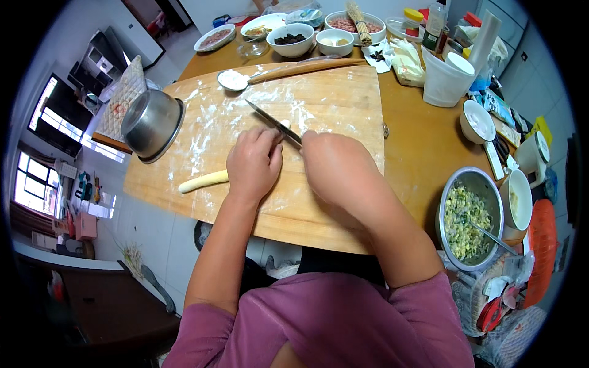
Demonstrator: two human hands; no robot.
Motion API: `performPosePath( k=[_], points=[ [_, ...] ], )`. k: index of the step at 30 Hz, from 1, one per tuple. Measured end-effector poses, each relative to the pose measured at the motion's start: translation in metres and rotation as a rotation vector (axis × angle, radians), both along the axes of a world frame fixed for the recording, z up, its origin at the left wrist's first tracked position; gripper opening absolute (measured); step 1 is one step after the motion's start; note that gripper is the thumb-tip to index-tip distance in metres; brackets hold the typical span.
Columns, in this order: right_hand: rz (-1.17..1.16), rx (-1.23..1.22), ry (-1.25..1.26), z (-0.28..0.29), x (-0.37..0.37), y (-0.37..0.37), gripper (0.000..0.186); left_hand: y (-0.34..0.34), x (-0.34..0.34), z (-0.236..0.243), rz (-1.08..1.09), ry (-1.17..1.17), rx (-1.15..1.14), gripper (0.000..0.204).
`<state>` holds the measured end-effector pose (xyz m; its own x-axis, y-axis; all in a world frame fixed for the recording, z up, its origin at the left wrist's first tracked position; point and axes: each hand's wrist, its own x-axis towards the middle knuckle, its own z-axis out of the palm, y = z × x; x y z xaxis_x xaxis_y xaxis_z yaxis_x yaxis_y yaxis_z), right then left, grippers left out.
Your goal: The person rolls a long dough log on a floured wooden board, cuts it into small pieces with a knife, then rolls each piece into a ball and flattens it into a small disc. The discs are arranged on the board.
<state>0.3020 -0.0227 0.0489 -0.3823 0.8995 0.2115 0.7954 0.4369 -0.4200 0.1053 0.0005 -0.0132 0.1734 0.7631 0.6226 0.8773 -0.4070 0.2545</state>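
Note:
A rope of pale dough (204, 181) lies across the floured wooden board (343, 101). My left hand (254, 161) is closed over its right part, fingers curled, hiding that end. In my right hand (336, 161) is a kitchen knife (270, 118), its handle hidden by my fist. The blade slants to the far left, just beyond my left fingertips. A small whitish piece of dough (285, 124) shows at the blade's far side. White flour is smeared over the board.
A steel basin (151, 122) lies upside down at the board's left. Beyond are a flour bowl (233, 80) and a rolling pin (307, 69). Filled dishes, including a bowl of dark pieces (290, 40), line the back. A metal bowl of chopped filling (469, 211) stands right.

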Motion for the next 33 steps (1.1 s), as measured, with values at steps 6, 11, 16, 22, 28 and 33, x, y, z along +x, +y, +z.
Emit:
performPosePath(
  k=[6, 11, 16, 22, 28, 33],
  points=[
    [-0.022, -0.067, 0.048, -0.004, -0.009, 0.019, 0.02, -0.006, -0.016, -0.002, 0.095, 0.019, -0.04, 0.012],
    [-0.01, -0.001, 0.139, -0.004, 0.0, 0.012, 0.026, 0.005, -0.022, -0.014, 0.108, -0.059, 0.087, 0.008],
    [0.043, 0.027, 0.114, 0.003, -0.002, 0.0, 0.024, 0.006, -0.022, -0.014, 0.134, -0.039, 0.064, 0.008],
    [0.085, 0.089, 0.023, -0.009, -0.005, -0.005, 0.015, 0.006, -0.022, -0.013, 0.137, -0.01, 0.054, 0.007],
    [0.082, 0.137, -0.057, -0.006, -0.01, -0.016, 0.009, 0.005, -0.023, -0.013, 0.198, 0.059, -0.041, 0.008],
    [0.065, 0.132, -0.029, -0.012, -0.012, -0.013, 0.009, 0.004, -0.021, -0.013, 0.162, 0.031, 0.006, 0.009]
  ],
)
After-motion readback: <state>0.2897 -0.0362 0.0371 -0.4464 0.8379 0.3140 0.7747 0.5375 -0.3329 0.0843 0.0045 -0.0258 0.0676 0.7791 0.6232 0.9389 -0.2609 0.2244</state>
